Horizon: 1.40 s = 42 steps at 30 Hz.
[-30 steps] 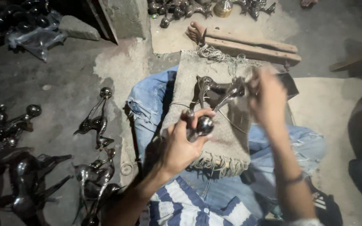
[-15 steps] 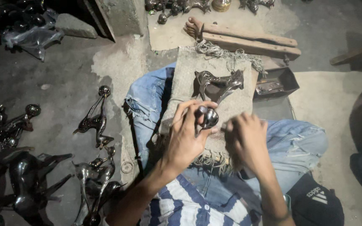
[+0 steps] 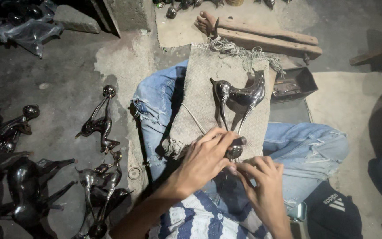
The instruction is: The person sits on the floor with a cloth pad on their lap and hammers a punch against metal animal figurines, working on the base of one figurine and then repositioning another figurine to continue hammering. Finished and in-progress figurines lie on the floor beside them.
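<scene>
The left hand (image 3: 206,155) is wrapped around the round end of a shiny dark metal animal figure (image 3: 239,99), fingers curled over it so that only a small knob of metal shows past the knuckles. The right hand (image 3: 264,188) sits just beside it on the near side, its fingertips (image 3: 239,167) pressed against the underside of the same knob in a narrow pinch. The figure lies across a coarse woven cloth (image 3: 204,88) spread over the person's lap, its thin legs and body stretching away from the hands toward the far side. Under the cloth are blue jeans (image 3: 315,146), torn at the left knee. Beyond the cloth's frayed far edge lie wooden planks (image 3: 266,40), and to the right of the cloth stands a small dark metal tray (image 3: 295,84). On the concrete floor (image 3: 63,75) to the left lie several more metal animal figures (image 3: 100,121), well apart from the hands. A dark cap (image 3: 332,212) rests near the right thigh.
</scene>
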Tool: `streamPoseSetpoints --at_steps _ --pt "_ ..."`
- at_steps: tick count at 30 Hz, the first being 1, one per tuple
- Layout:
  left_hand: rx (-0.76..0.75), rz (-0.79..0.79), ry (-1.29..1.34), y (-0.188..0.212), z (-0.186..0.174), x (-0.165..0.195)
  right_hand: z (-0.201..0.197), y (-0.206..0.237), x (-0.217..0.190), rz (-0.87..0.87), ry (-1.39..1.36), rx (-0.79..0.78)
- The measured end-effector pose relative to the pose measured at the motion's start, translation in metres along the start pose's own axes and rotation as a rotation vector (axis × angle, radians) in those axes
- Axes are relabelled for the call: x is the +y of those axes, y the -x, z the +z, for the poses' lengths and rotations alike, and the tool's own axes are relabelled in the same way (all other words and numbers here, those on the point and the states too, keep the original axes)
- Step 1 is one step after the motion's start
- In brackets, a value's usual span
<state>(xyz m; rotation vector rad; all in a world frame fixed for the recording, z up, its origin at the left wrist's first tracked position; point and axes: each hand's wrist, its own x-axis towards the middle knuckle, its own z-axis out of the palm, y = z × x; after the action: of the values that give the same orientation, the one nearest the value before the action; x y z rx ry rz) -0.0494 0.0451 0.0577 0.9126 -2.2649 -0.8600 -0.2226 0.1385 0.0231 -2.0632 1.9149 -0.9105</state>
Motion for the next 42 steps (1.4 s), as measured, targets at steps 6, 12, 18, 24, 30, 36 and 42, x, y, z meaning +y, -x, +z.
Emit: streamPoseSetpoints --at_steps 6,12,18,24,30,36,42 --pt "-0.062 -0.006 0.071 0.004 0.002 -0.002 0.002 0.008 0.006 -0.060 0.016 0.015" --pt "0.097 0.078 -0.094 -0.004 0.023 -0.022 0.002 0.008 0.024 -0.235 0.002 -0.027" --pt "0.372 -0.043 0.096 -0.003 0.027 -0.036 0.001 -0.023 0.041 0.013 -0.053 0.201" --pt "0.509 -0.231 0.479 0.026 0.006 -0.031 -0.006 -0.019 0.064 0.122 -0.146 0.328" --pt "0.379 -0.282 0.441 0.021 -0.012 -0.012 0.028 -0.009 0.111 0.293 -0.160 0.092" --pt "-0.069 -0.344 0.488 -0.002 -0.006 0.000 0.068 0.012 0.135 0.148 -0.350 -0.133" --pt "0.000 -0.254 0.671 -0.020 0.017 -0.013 0.079 0.016 0.151 0.446 -0.670 0.041"
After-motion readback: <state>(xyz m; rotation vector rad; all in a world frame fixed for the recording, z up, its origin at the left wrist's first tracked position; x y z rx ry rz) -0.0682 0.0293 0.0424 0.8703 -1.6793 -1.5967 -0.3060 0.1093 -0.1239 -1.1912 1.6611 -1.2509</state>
